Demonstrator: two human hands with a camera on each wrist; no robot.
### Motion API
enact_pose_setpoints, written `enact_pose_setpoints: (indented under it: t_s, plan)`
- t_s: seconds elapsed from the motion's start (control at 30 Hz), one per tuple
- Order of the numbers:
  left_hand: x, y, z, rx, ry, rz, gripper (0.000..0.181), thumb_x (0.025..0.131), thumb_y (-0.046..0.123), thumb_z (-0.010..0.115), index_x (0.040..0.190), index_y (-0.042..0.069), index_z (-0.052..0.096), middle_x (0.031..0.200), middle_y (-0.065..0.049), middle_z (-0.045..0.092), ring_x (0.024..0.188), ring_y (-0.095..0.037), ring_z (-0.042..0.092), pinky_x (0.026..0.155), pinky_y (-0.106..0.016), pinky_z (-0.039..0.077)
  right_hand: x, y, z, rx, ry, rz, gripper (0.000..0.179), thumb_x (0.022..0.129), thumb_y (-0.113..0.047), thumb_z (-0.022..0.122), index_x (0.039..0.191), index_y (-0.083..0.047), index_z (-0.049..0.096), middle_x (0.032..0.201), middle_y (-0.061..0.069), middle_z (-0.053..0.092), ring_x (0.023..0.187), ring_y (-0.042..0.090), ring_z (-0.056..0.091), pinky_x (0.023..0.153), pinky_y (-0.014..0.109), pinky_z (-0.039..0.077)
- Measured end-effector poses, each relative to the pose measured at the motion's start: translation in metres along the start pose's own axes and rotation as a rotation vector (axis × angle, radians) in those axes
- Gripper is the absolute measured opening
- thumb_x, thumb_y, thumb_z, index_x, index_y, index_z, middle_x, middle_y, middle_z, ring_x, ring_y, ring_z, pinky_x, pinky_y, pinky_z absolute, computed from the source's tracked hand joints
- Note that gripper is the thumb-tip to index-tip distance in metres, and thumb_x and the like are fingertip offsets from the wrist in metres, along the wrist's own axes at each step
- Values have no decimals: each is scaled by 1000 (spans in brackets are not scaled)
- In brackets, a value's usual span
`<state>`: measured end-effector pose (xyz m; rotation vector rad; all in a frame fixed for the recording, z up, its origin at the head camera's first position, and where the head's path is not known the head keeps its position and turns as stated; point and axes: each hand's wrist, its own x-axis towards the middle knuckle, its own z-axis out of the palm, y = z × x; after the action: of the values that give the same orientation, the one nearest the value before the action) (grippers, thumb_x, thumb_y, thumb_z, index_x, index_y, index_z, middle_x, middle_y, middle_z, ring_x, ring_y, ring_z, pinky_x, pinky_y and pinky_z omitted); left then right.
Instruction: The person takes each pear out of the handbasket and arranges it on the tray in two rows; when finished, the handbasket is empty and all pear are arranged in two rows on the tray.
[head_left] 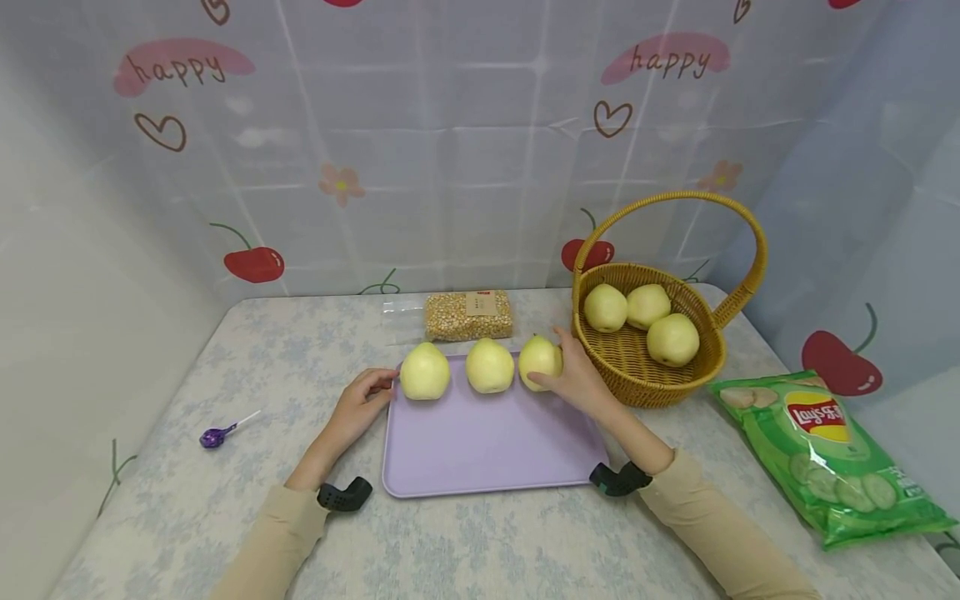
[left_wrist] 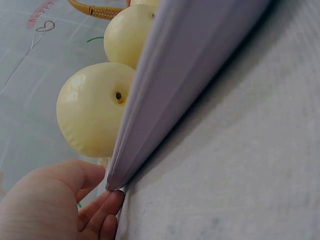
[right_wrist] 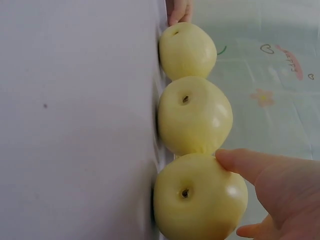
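Observation:
Three pale yellow pears stand in a row along the far edge of a lilac tray: a left pear (head_left: 425, 372), a middle pear (head_left: 490, 366) and a right pear (head_left: 538, 363). My right hand (head_left: 577, 379) holds the right pear, thumb on the near side and fingers behind it. In the right wrist view, the thumb (right_wrist: 235, 159) touches that pear's side. At the tray's (head_left: 480, 450) far left corner, my left hand (head_left: 365, 406) pinches the rim beside the left pear; the left wrist view shows curled fingers (left_wrist: 112, 205) at the corner.
A wicker basket (head_left: 637, 392) with a tall handle stands at the back right, holding three more pears (head_left: 672, 340). Behind the tray lies a bag of corn kernels (head_left: 465, 317). A green chip bag (head_left: 832, 458) is at the right, a purple lollipop (head_left: 213, 437) at the left.

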<state>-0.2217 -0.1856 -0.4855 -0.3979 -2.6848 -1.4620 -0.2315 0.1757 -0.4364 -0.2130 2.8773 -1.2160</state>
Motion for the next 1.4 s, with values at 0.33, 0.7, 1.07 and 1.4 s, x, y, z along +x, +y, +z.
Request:
enact_pose_setpoints:
  t_s: [0.33, 0.7, 1.07, 1.4]
  plan:
    - [3, -11, 2, -46, -7, 2, 32, 96, 18, 57, 126, 9, 59, 125, -11, 57, 111, -23, 55, 93, -26, 50, -7, -8, -4, -64, -6, -5, 97, 83, -39, 72, 150, -1, 14, 144, 30, 31, 126, 43, 45, 99, 57, 44]
    - [3, -10, 2, -35, -10, -2, 31, 96, 18, 57, 126, 10, 59, 126, -10, 57, 113, -23, 56, 93, -27, 50, -21, -30, -31, 26, 49, -79, 83, 90, -32, 66, 152, -7, 16, 143, 24, 36, 127, 43, 44, 99, 55, 44]
    - [1, -8, 1, -17, -3, 8, 32, 97, 17, 56, 127, 8, 58, 126, -12, 57, 113, -25, 56, 92, -24, 49, -9, -7, -84, 198, 181, -79, 73, 94, -27, 60, 150, -8, 19, 134, 26, 44, 121, 43, 46, 102, 54, 41]
    - [-9, 28, -7, -16, -10, 14, 31, 95, 7, 55, 125, -2, 58, 124, -21, 57, 112, -34, 56, 90, -24, 50, -5, 26, -125, 166, 298, 17, 74, 95, -39, 55, 151, -6, 19, 132, 28, 48, 122, 44, 45, 99, 57, 41]
